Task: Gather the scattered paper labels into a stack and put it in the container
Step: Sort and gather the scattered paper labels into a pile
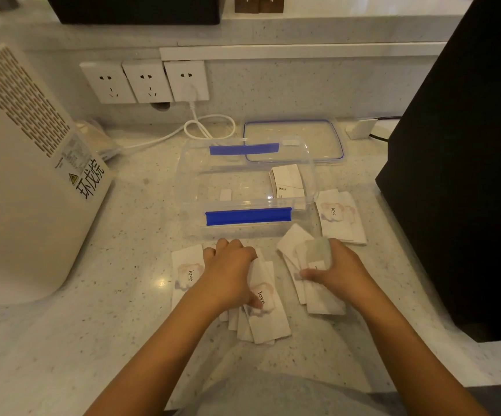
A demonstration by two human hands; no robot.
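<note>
Paper labels [265, 307] mostly lie scattered on the table [117, 295]; both hands' fingers pinch small bunches, few inside the container [244, 187].

Left hand [229, 273]: palm down, fingers curled, thumb and fingertips pinched shut on paper.
Right hand [337, 270]: palm down, knuckles forward, thumb pressed inward, closed on paper.
Forearms: both bare, reaching forward, converging slightly.

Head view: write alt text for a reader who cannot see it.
Two bare hands gather paper labels on a speckled counter; the left hand presses one fanned pile, the right hand another. Behind them sits an open clear container, its lid lying beyond.
</note>
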